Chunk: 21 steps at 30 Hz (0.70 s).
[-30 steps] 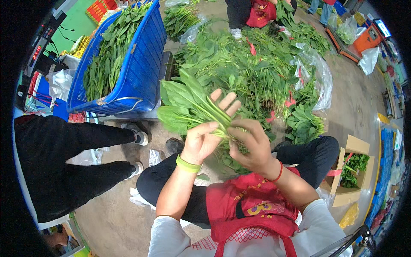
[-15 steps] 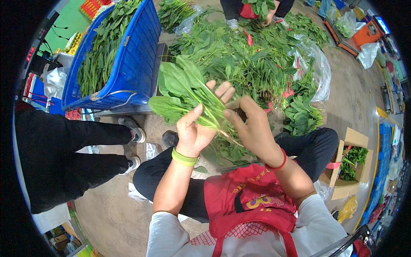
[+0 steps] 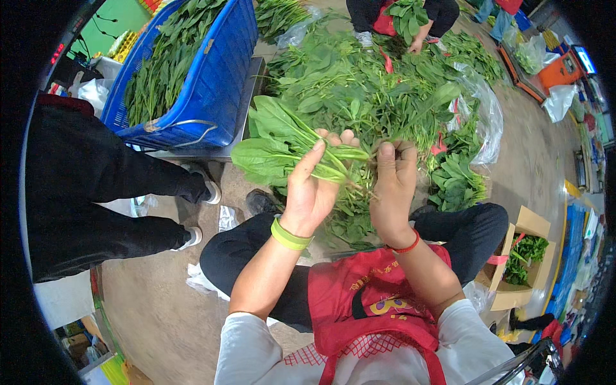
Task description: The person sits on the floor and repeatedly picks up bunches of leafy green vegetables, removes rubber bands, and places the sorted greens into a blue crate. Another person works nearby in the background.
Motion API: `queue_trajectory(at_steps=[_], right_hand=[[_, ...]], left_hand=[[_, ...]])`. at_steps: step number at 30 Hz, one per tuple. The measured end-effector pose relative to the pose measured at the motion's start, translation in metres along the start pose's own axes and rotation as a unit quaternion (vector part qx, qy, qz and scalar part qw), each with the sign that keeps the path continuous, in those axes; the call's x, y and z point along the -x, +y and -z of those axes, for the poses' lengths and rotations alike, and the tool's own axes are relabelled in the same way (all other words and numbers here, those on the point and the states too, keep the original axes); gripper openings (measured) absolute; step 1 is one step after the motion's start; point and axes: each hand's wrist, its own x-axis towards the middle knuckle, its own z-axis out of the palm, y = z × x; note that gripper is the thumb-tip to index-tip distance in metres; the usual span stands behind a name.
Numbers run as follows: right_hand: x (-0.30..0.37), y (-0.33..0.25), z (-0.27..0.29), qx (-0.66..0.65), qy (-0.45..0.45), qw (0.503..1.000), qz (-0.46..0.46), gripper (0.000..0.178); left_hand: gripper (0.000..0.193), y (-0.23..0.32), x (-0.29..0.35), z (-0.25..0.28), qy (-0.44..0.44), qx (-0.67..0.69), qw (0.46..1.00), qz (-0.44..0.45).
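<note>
My left hand (image 3: 312,196) holds a small bunch of spinach (image 3: 269,157). The broad leaves point left, and the pale stems and roots point right, toward my right hand. My right hand (image 3: 394,186) is beside the stem ends, its fingers curled in and the thumb against them. What sits in that pinch, if anything, is too small and blurred to make out. Beyond both hands a wide heap of loose spinach (image 3: 346,77) covers the floor.
A blue crate (image 3: 212,77) full of greens rests on a metal platform at the left. Close by stands a person in black trousers (image 3: 83,186). Another person's hand (image 3: 416,46) is at the heap's far side. A cardboard box (image 3: 513,298) with greens lies right, near clear plastic bags (image 3: 491,122).
My right hand has moved slightly right, away from the bunch, and its fingers have curled in. My left hand still holds the spinach, now tilted more level. The whole view has shifted slightly.
</note>
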Motion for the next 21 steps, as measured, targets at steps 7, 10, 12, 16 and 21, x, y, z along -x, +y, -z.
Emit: queue_trajectory(at_steps=[7, 10, 12, 16, 21], right_hand=[[-0.058, -0.023, 0.003, 0.262, -0.1, 0.953, 0.11, 0.032], [-0.056, -0.024, 0.003, 0.34, -0.076, 0.906, 0.241, 0.032], [-0.037, -0.051, 0.007, 0.247, -0.143, 0.951, 0.12, 0.028], [-0.02, -0.07, 0.01, 0.239, -0.301, 0.92, -0.079, 0.024], [-0.02, -0.054, 0.01, 0.237, -0.33, 0.912, -0.055, 0.03]], left_hand=[[0.024, 0.017, -0.006, 0.004, 0.015, 0.027, 0.998, -0.047], [0.033, 0.019, -0.002, 0.007, -0.018, 0.025, 0.998, -0.049], [0.036, 0.017, -0.003, 0.005, -0.027, 0.023, 0.998, -0.044], [0.045, 0.013, -0.003, 0.006, -0.054, -0.036, 0.997, -0.048], [0.052, 0.007, 0.0, 0.003, -0.048, -0.113, 0.992, -0.042]])
